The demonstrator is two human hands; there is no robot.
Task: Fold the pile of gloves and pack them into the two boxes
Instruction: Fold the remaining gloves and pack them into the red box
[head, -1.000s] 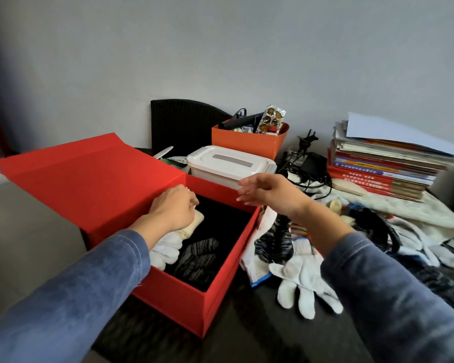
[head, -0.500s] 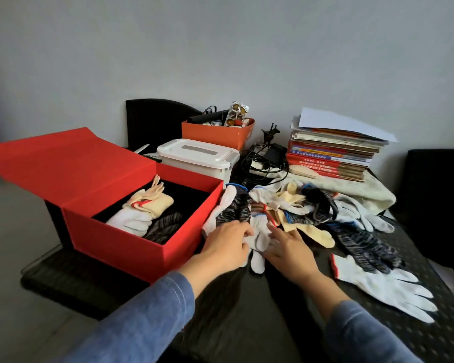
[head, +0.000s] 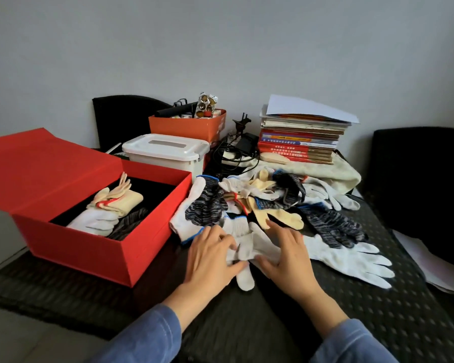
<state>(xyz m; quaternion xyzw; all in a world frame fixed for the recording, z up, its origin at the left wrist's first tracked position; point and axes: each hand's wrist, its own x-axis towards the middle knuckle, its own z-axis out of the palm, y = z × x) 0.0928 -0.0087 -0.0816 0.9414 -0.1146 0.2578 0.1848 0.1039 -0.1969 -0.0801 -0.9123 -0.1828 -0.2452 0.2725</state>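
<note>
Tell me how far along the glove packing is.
Done: the red box holds cream gloves, a packed white glove and a dark striped glove. In hand: the left hand pinches a white glove at the table's front while the right hand rests on it. Left: the loose pile behind, plus a flat white glove; no gloves show in any other box.
</note>
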